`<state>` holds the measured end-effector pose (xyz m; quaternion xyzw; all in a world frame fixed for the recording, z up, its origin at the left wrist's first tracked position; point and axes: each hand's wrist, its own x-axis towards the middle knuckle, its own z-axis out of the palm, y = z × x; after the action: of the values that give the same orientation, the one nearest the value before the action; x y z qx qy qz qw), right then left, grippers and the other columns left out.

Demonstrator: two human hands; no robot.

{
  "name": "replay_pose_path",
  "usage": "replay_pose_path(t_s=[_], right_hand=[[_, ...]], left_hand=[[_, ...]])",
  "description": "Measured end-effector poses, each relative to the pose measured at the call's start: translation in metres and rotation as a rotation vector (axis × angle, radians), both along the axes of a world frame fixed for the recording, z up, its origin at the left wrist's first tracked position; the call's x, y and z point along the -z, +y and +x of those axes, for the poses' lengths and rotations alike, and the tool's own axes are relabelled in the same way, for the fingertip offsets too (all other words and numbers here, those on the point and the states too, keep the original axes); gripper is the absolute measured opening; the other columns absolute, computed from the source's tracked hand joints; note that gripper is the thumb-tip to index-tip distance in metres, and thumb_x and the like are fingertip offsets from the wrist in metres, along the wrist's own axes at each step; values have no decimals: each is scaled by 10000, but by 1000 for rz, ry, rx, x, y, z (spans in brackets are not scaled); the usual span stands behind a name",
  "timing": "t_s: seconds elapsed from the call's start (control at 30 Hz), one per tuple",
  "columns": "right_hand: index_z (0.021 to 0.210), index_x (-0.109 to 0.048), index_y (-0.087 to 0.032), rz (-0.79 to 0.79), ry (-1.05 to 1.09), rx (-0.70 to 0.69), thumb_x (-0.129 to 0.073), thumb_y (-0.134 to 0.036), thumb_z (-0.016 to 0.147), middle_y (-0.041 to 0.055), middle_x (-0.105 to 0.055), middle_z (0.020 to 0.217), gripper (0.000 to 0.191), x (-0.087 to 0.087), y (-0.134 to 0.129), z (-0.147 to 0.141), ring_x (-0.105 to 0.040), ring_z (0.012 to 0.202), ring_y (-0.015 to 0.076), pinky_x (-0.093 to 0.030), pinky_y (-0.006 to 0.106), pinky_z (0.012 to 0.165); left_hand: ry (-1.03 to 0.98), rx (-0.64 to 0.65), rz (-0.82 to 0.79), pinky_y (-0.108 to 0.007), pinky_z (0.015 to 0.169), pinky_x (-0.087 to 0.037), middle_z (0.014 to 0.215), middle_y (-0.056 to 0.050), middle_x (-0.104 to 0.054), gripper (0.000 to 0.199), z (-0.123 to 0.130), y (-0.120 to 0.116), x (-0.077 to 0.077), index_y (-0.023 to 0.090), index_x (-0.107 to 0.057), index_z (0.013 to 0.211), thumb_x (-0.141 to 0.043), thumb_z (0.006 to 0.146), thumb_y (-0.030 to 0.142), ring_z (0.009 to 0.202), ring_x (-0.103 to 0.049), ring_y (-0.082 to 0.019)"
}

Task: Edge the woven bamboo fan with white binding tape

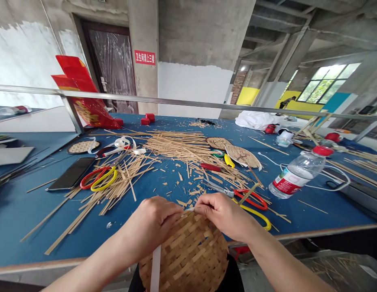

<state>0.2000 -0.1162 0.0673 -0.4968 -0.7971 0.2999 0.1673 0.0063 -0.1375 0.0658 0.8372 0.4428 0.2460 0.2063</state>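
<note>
A round panel woven from flat bamboo strips (191,255) rests over my lap at the table's front edge. My left hand (159,221) is closed on its upper left rim, thumb and fingers pressed together. My right hand (217,211) pinches the top of the rim a little to the right. A bit of white tape shows between the two hands along the rim. From beneath my left hand a white strip (156,267) hangs down over the panel's left side. Small gaps show in the weave.
Loose bamboo strips (176,146) and offcuts cover the blue table's middle. Scissors with red and yellow handles (252,198) lie right of my right hand, another pair (100,178) at left by a phone (72,174). A water bottle (300,172) leans at right.
</note>
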Motion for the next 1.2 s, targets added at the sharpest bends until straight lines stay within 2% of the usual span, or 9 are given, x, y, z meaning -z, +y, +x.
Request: replay_pose_path(t_s=[0.17, 0.4, 0.53, 0.73, 0.93, 1.07, 1.2], right_hand=[[658, -590, -166, -27, 8, -3, -420, -292, 795, -23, -589, 623, 252, -3, 2, -2, -488, 580, 87, -295, 175, 490], [651, -587, -168, -12, 12, -10, -424, -294, 797, -19, -599, 654, 253, 0, 3, -2, -497, 597, 90, -296, 175, 493], [639, -573, -165, -8, 16, -18, -422, -273, 797, -20, -594, 655, 243, 1, 5, -1, -492, 594, 84, -297, 172, 496], [655, -578, -168, -7, 24, -15, -417, -278, 802, -21, -589, 638, 245, 0, 4, -1, -487, 584, 82, -297, 173, 493], [651, -578, -175, 23, 47, 4, -419, -290, 808, -31, -584, 611, 251, -1, 2, 1, -488, 569, 78, -300, 170, 490], [654, -576, -176, 22, 64, 2, -416, -297, 814, -31, -588, 623, 256, 1, 2, 0, -497, 585, 81, -305, 171, 496], [693, -595, -185, -10, 54, -17, -418, -302, 816, -21, -607, 671, 246, 0, 1, 2, -516, 621, 95, -322, 181, 517]], left_hand=[[-63, -39, -203, -165, 562, -380, 674, 19, -634, 292, -4, 1, -4, 192, -660, 769, -372, 789, 239, 613, -540, -102], [-94, -50, -349, -164, 568, -379, 701, 32, -638, 297, -2, -1, -5, 194, -654, 783, -367, 797, 268, 657, -549, -108], [-109, -72, -314, -174, 579, -380, 709, 26, -635, 298, 1, -1, -1, 198, -644, 776, -350, 807, 241, 658, -542, -106], [-154, -26, -179, -200, 663, -385, 768, -3, -626, 245, 1, 1, 1, 190, -624, 755, -386, 804, 226, 723, -535, -119], [-145, -53, -180, -207, 672, -376, 796, 11, -602, 184, 5, -4, -5, 207, -587, 771, -424, 798, 288, 741, -521, -118], [-90, -154, -174, -221, 629, -362, 719, 19, -582, 139, 9, -5, -2, 194, -559, 709, -460, 758, 279, 677, -502, -121], [-89, -163, -230, -208, 580, -344, 668, 33, -572, 147, 11, 2, 1, 187, -541, 681, -430, 758, 245, 625, -489, -106]])
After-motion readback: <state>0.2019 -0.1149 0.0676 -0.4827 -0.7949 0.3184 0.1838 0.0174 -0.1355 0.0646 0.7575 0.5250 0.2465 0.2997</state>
